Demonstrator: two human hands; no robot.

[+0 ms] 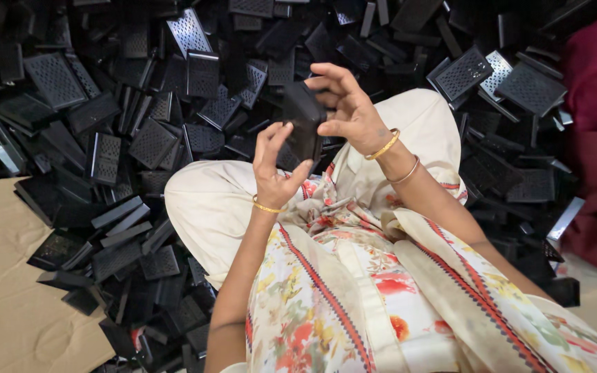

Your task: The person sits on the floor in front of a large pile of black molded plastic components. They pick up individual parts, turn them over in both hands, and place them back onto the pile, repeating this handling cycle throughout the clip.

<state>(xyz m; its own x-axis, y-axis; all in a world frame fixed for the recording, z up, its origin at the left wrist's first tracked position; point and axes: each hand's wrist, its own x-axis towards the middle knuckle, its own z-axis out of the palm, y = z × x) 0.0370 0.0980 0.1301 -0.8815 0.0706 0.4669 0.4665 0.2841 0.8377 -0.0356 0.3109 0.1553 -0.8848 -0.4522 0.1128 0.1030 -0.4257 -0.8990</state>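
Both hands up over lap: left hand (274, 173) and right hand (345, 103) pinching 1 black plastic part (303, 123) between fingertips, heap of perforated black parts (139, 131) around, uncountable.

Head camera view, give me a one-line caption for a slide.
Seated person's left hand and right hand hold a black plastic piece above a heap of perforated black parts.

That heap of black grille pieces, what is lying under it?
Flattened brown cardboard shows beneath the heap of black grille pieces at its lower left edge. How far it runs under the heap, and what else lies there, is covered.
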